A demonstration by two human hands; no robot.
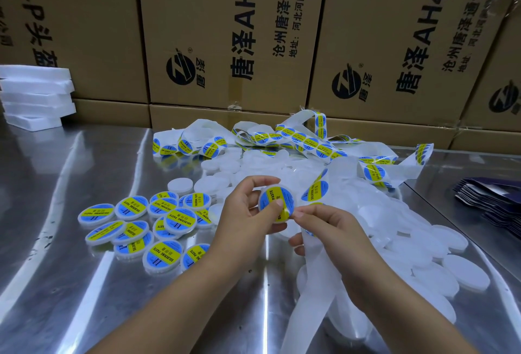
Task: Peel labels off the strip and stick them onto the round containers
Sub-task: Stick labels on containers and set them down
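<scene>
looks like the sticking step: left hand [245,212] fingers curled round a container [293,194] just right of the labelled pile [146,224], right hand [332,229] gripping the strip [318,269] and thumbing the label [270,198] down, so next it probably needs smoothing flat, then onto that pile

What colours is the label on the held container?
Label: blue with a yellow band; head view.

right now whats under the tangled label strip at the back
Unlabelled white containers poke out from under the label strip on the metal table. How many it covers cannot be seen.
</scene>
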